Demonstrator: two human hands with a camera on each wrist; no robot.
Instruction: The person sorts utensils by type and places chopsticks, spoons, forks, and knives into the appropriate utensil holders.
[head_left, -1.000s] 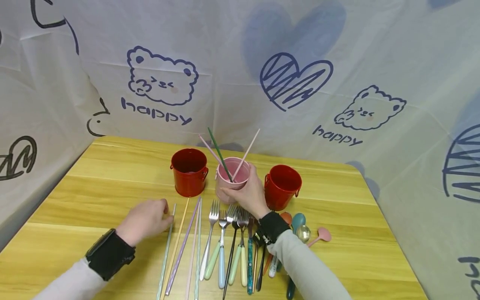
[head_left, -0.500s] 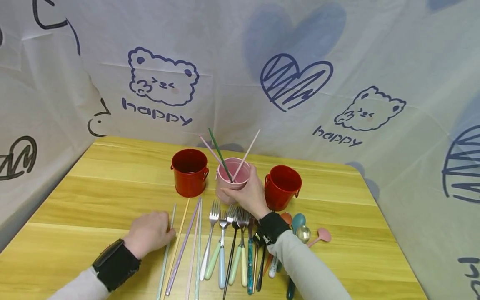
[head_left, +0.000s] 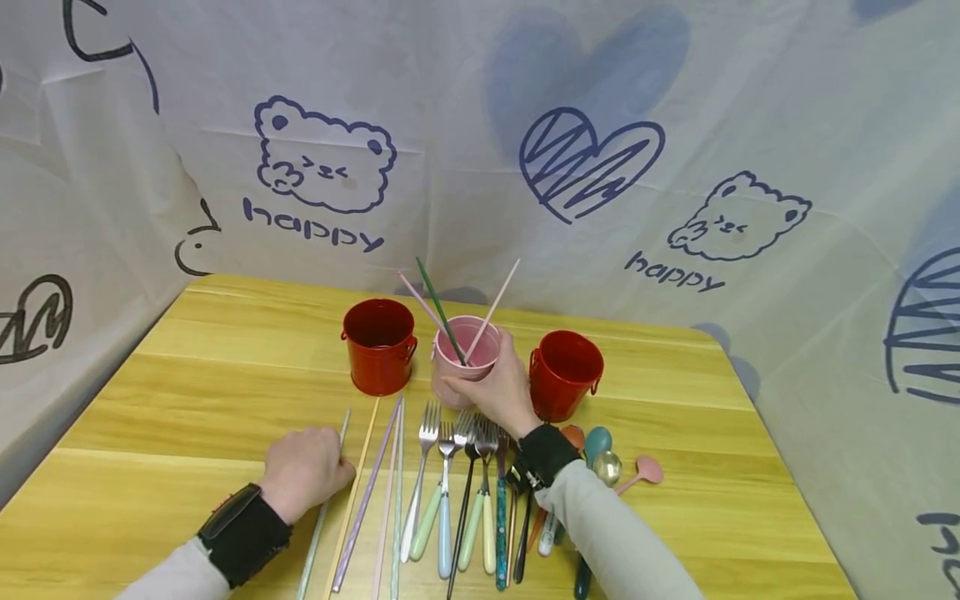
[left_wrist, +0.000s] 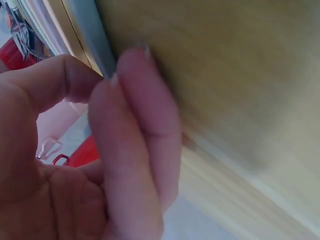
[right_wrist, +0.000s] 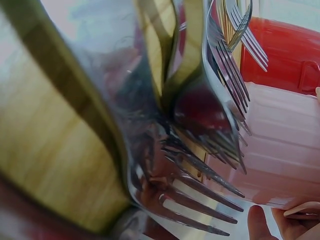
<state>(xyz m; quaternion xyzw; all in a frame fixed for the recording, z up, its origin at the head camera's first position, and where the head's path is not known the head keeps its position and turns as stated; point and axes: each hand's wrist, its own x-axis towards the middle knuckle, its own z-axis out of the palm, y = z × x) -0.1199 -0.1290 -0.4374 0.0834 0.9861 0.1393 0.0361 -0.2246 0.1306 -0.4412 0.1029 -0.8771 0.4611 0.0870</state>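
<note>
My left hand [head_left: 306, 473] pinches a pale green straw [head_left: 314, 540] at the left end of the row; in the left wrist view, thumb and fingertips close on this straw [left_wrist: 92, 35]. My right hand [head_left: 501, 387] grips the pink bucket [head_left: 448, 385] on its right side, thumb in front, the other fingers mostly hidden. A green straw [head_left: 435, 300] and two pinkish ones lean inside that bucket. Yellow [head_left: 352, 496], purple [head_left: 366, 500], pink and pale green straws lie beside the left hand. Forks crowd the right wrist view, near the pink bucket [right_wrist: 285, 142].
Red buckets stand left [head_left: 380, 354] and right [head_left: 564, 375] of the pink one. Several forks [head_left: 427, 437] lie in front of it, under the right wrist. Spoons [head_left: 597, 442] lie further right, partly behind the right forearm. A printed cloth [head_left: 465, 208] hangs behind the table.
My left hand has moved slightly right and toward me and taken hold of the pale green straw, whose near end has swung left. The right hand stays on the pink bucket.
</note>
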